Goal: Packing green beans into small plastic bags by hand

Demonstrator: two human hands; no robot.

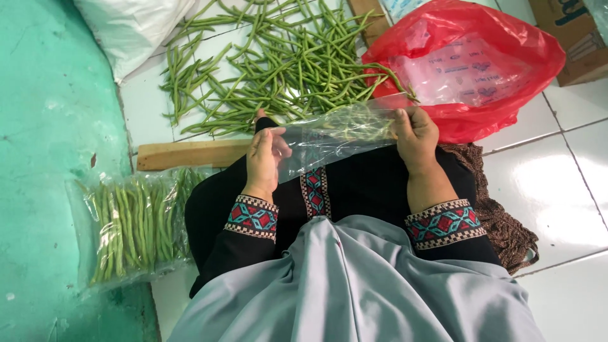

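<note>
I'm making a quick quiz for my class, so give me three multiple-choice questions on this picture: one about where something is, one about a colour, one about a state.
1. Where does the filled bag of green beans lie?
A. Beside the person's left knee
B. On the red bag
C. On the wooden board

2. What colour is the large plastic bag next to the loose green beans?
A. Blue
B. Red
C. Black

3. How is the clear plastic bag held?
A. Left hand only
B. Lying untouched
C. Stretched between both hands

Answers:
1 A, the packed bag rests on the floor at the lap's left side, below the wooden board.
2 B, it shows bright red by the bean heap.
3 C, the left hand and the right hand each keep a grip on one end.
</note>
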